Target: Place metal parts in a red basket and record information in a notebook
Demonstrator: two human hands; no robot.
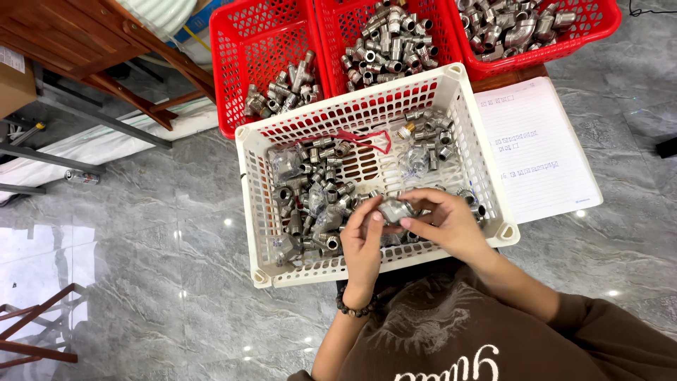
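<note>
At the far left a wooden frame (120,49) stands on the grey marble floor (141,282), with a small can (82,177) lying near it. Next comes a red basket (233,63) holding a small heap of metal fittings (282,92). A second red basket (338,28) beside it is piled with more fittings, and a third (599,28) sits at the top right, also full.

In front of them is a white basket (451,77), touching the red ones along its far rim. Loose steel fittings (310,204) lie across its left half, some in clear bags, and a smaller cluster (430,137) lies at its upper right. A red cord (367,137) lies on the mesh floor between the two groups.

Over the near edge of the white basket the left hand (363,240) curls partly closed, thumb and fingertips pinching the left end of a silver fitting (395,209). A dark bead bracelet (352,307) circles that wrist. The right hand (448,222) is likewise curled, its fingers wrapped over the right end of the same fitting, so the piece is held between both hands just above the basket's contents.

To the right of the white basket a sheet of paper (543,155) with handwriting lies on the floor, partly under the basket's edge. A brown sleeve (599,331) covers the right arm.
</note>
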